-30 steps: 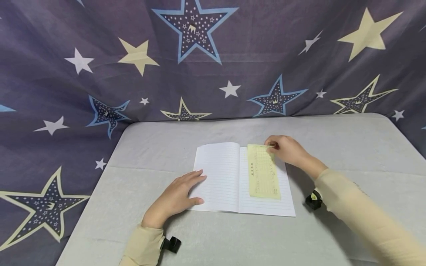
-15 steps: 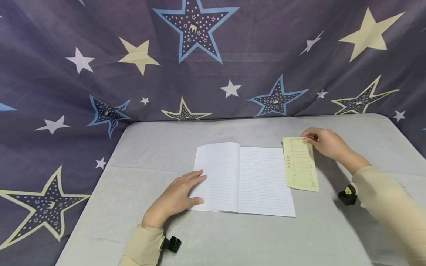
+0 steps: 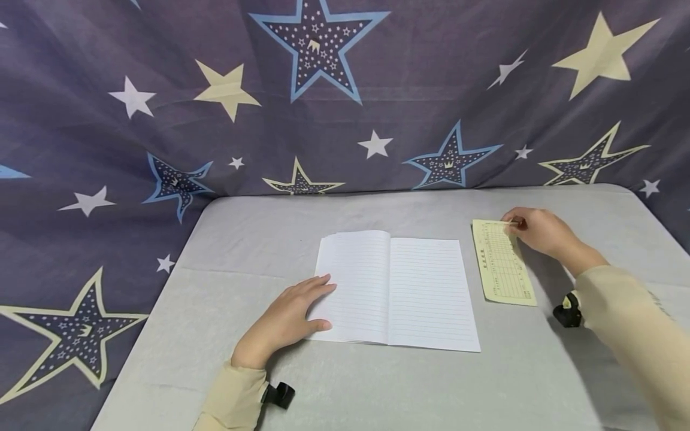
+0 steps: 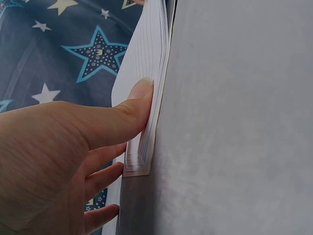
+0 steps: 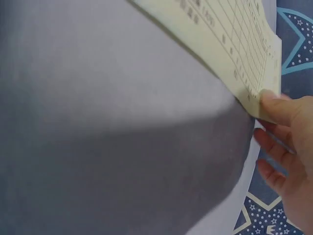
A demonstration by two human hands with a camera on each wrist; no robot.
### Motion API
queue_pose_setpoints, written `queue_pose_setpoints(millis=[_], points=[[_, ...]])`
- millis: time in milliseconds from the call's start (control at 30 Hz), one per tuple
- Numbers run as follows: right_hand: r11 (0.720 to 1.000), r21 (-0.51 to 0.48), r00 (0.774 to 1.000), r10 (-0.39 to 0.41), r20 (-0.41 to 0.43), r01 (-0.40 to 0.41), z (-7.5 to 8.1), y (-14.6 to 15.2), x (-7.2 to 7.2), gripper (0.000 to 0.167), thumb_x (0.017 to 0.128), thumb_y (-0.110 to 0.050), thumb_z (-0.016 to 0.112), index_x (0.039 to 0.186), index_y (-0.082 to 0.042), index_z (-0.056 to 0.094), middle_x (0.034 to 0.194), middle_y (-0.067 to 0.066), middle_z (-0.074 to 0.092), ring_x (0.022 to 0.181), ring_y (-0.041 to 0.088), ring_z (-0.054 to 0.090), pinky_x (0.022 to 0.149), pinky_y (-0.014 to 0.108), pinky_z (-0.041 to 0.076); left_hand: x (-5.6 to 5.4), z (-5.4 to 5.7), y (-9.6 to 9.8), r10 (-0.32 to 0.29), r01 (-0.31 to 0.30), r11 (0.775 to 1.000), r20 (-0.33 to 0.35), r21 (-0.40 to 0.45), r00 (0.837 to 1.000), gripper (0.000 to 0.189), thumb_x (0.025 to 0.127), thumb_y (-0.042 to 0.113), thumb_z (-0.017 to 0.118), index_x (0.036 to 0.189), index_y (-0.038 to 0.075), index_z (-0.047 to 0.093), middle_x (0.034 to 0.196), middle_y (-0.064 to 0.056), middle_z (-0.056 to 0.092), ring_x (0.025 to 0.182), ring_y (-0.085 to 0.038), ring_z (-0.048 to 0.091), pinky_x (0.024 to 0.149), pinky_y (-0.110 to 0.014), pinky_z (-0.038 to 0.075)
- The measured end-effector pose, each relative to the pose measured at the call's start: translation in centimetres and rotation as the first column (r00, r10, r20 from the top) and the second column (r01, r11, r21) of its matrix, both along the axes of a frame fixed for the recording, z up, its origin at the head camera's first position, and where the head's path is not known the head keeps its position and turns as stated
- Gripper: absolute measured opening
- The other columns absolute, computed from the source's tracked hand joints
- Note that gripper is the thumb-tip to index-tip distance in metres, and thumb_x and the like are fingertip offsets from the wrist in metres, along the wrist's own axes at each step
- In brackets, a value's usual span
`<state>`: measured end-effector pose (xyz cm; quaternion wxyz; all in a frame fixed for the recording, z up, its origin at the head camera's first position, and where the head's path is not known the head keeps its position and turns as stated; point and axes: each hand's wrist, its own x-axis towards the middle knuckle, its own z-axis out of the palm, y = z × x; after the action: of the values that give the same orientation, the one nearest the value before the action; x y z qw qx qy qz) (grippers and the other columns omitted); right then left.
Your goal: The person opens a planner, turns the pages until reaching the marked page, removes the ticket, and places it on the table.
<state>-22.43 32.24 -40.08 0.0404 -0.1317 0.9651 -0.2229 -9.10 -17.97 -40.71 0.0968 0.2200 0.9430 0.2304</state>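
Note:
An open notebook [image 3: 431, 293] with blank ruled pages lies on the table. My left hand [image 3: 288, 317] rests on the lower left of its left page, fingers spread; in the left wrist view the thumb [image 4: 139, 93] presses on the page edges. To the right of the notebook, apart from it, is a yellow printed form [image 3: 504, 266] with a ruled grid. My right hand [image 3: 541, 230] pinches its upper right corner between thumb and fingers. In the right wrist view the form [image 5: 239, 54] slants down from the thumb, the other fingers curving below it.
A grey cloth covers the table [image 3: 377, 389]. Behind it hangs a dark curtain [image 3: 409, 72] printed with stars. Each wrist wears a small black device, such as the one on the left wrist [image 3: 280, 395].
My right hand has carried the yellow form from over the right page, rightward past the notebook's edge, onto or just above the table. The left hand and the notebook have stayed in place.

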Motion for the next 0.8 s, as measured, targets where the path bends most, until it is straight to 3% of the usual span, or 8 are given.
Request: queue_pose_setpoints(millis=[100,200,333,567,800], points=[[1.0,0.003,0.999,-0.018,0.031,0.018,0.1,-0.3,0.1,0.033,0.096,-0.012,0.064,0.123,0.005,0.059,0.099,0.021,0.063,0.084,0.031,0.058,0.071,0.049,0.046,-0.1,-0.1,-0.1,-0.007,0.007,1.0,-0.004,0.001,1.0,0.071,0.082,0.03,0.08,0.145,0.01,0.052,0.156,-0.008,0.038,0.143,-0.032,0.034,0.115,-0.054,0.027],[0.999,0.043,1.0,-0.022,0.006,0.021,0.4,-0.6,0.6,0.046,0.093,-0.014,0.068,0.131,0.008,0.053,0.116,0.031,0.058,0.101,0.046,0.055,0.083,0.061,0.045,-0.1,-0.1,-0.1,-0.01,0.011,1.0,-0.007,0.001,1.0,0.072,0.082,0.03,0.08,0.145,0.01,0.051,0.156,-0.008,0.038,0.143,-0.032,0.034,0.115,-0.054,0.027],[0.995,0.096,1.0,-0.009,-0.023,0.011,0.9,-1.0,1.9,0.061,0.091,-0.017,0.072,0.138,0.01,0.044,0.135,0.04,0.042,0.121,0.059,0.038,0.1,0.071,0.031,0.0,-0.1,-0.1,-0.002,0.002,1.0,-0.012,-0.002,1.0,0.073,0.082,0.03,0.081,0.145,0.009,0.051,0.156,-0.009,0.038,0.142,-0.033,0.034,0.115,-0.054,0.027],[0.994,-0.036,0.992,0.101,-0.076,-0.104,1.6,-3.1,6.2,0.056,0.089,-0.011,0.072,0.136,0.01,0.049,0.135,0.035,0.048,0.125,0.055,0.041,0.105,0.068,0.029,0.6,0.1,0.9,0.089,-0.089,0.996,0.008,-0.016,0.996,0.075,0.081,0.027,0.083,0.145,0.008,0.05,0.157,-0.012,0.035,0.142,-0.034,0.033,0.114,-0.053,0.028],[0.973,-0.11,0.978,0.192,-0.083,-0.201,1.1,-6.2,11.1,0.056,0.087,-0.015,0.076,0.133,0.007,0.054,0.132,0.03,0.055,0.124,0.05,0.048,0.103,0.065,0.035,1.1,0.4,1.9,0.222,-0.225,0.974,0.079,0.024,0.972,0.074,0.083,0.019,0.081,0.146,0.005,0.047,0.154,-0.017,0.035,0.139,-0.037,0.031,0.109,-0.053,0.036]])
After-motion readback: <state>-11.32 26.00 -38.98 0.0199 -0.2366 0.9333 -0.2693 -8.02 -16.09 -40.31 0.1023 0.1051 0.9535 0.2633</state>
